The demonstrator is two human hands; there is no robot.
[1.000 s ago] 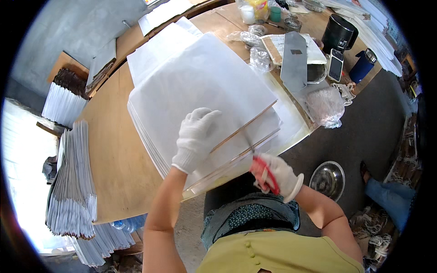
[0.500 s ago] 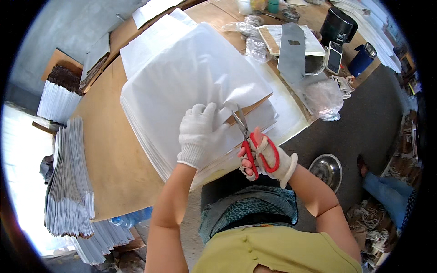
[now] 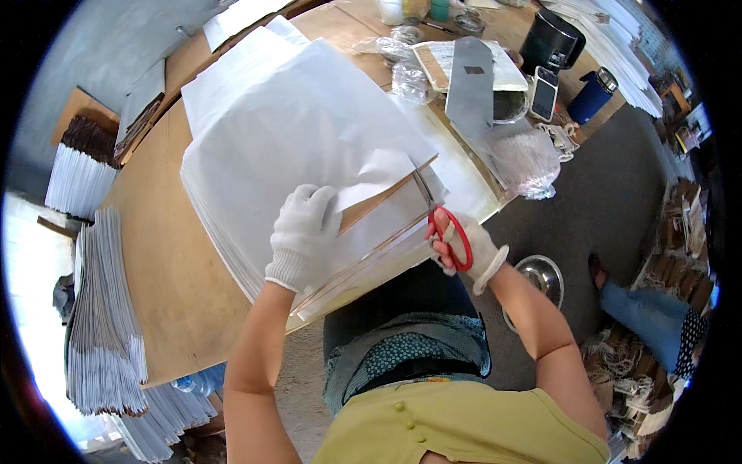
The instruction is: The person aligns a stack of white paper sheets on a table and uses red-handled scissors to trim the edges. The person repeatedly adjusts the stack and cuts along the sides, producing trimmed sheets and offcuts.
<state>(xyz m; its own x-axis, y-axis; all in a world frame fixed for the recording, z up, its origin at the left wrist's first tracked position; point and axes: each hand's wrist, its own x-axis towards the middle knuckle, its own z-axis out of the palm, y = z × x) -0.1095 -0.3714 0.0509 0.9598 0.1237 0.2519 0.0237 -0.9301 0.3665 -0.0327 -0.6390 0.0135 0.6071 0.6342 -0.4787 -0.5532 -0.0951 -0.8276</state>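
A stack of white paper sheets point(image 3: 263, 131) lies on the table in front of me. Along its near right side the top sheet's edge is turned back as a flap point(image 3: 376, 173), baring a strip of brown underside. My left hand point(image 3: 303, 232), in a white knit glove, grips the paper at the lower end of this flap, its fingers bunched together. Red-handled scissors point(image 3: 466, 246) are in my right hand point(image 3: 478, 251), whose glove leaves some fingertips bare. Their blades point away from me and reach the stack's right corner, near the flap's far end.
The wooden table point(image 3: 166, 294) carries a grey metal plate point(image 3: 470, 89), a clear plastic bag point(image 3: 529, 164), a phone point(image 3: 544, 94), a blue flask point(image 3: 593, 96) and a black jug point(image 3: 550, 40) at far right. Folded stacks point(image 3: 104, 309) stand left. A metal bowl point(image 3: 545, 278) sits on the floor.
My right hand has moved the scissors to the stack's right corner, and their blades look closer together. The paper edge is turned back further, showing more brown. The left fingers have drawn together.
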